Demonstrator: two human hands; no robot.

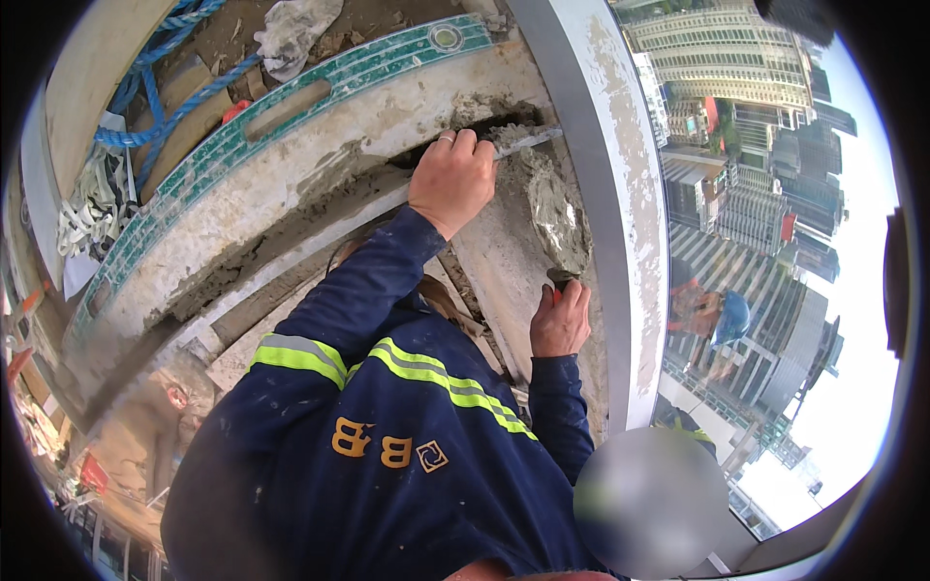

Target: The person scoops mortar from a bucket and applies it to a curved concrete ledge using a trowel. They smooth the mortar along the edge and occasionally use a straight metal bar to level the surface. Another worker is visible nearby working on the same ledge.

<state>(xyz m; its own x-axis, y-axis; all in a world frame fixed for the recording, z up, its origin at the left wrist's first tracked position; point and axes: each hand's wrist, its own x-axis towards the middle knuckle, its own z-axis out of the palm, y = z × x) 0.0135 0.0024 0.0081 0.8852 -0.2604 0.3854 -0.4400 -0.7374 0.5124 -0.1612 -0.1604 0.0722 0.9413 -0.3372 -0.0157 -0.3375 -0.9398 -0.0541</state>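
My left hand (452,182), with a ring on one finger, is closed over the long pale strip (378,205), its fingertips at the dark gap along the ledge. Grey mortar clings to the strip's far end beside the window frame. Lower right of it, my right hand (560,321) grips a trowel (560,208) by its handle. Wet mortar smears the blade, which lies close over the concrete sill (499,247). Fresh mortar (513,108) also sits in the gap beyond my left hand. Behind the strip rests a long green spirit level (291,102).
A pale metal window frame (630,213) rises along the right, with glass and tall buildings beyond. Blue rope (160,131), a crumpled plastic bag (295,39) and debris lie at the upper left. Someone in a blue helmet (731,318) appears in the glass at right.
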